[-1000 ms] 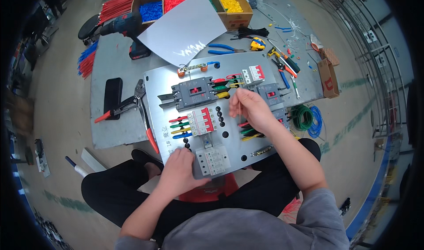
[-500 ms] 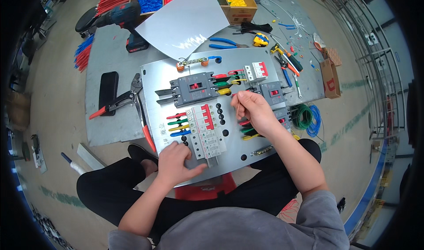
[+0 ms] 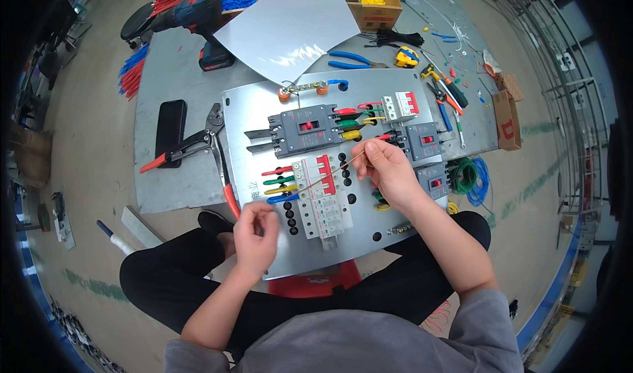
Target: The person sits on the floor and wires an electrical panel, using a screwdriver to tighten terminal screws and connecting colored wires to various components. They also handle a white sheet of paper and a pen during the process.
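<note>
A thin copper-coloured wire [image 3: 337,169] is pinched in my right hand [image 3: 386,168]. It slants down to the left over the row of miniature circuit breakers [image 3: 318,205] with red levers. My left hand [image 3: 256,238] is closed, its thumb and fingers together beside the blue-sleeved wire end [image 3: 282,199]; whether they hold the copper wire's other end is unclear. Red, green and yellow sleeved wires come out above the blue one. All this is on a metal mounting plate [image 3: 310,257], which also carries a large moulded-case breaker [image 3: 304,130] and smaller grey breakers [image 3: 422,141].
On the grey bench [image 3: 158,191] lie a phone [image 3: 171,129], a red-handled crimper [image 3: 211,135], a cordless drill [image 3: 198,23], a white sheet [image 3: 290,30], blue pliers [image 3: 353,60] and a tape measure [image 3: 407,57]. Green wire coils [image 3: 463,175] sit to the right.
My left hand has drawn its fingers together and shifted slightly. The wire now shows stretched out from my right hand toward the left. The whole view has shifted slightly.
</note>
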Tool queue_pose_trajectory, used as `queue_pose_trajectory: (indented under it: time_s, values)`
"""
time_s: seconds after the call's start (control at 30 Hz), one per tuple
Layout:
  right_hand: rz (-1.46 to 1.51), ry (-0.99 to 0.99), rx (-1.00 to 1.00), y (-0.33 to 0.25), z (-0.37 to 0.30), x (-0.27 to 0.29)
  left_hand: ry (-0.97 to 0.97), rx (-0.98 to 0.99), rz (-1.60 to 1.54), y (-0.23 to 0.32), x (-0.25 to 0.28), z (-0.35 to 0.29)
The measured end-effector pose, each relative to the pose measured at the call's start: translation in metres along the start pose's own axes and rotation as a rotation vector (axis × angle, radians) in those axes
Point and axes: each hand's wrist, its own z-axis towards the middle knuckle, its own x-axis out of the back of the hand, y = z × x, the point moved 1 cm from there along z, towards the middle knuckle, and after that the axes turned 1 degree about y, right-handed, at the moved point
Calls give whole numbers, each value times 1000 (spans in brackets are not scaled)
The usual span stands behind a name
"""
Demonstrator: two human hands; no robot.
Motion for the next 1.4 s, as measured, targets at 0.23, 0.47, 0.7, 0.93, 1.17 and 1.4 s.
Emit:
queue_pose_trajectory:
  time_s: [0.23,0.47,0.7,0.93,1.17,1.4]
  values:
    - [-12,-51,10,12,19,4,-17,-129,91,-1,-18,0]
    - [-39,-47,4,8,26,-1,9,-177,40,1,-22,0]
    - [-72,-65,19,9,26,1,107,-227,-111,-12,-24,-1]
    - [-92,-66,45,9,25,1,-16,-251,59,-12,-19,-5]
    - [-78,-65,43,10,24,-2,14,-328,111,5,-22,6]
    - [22,-53,-74,18,23,3,77,-381,109,1,-27,7]
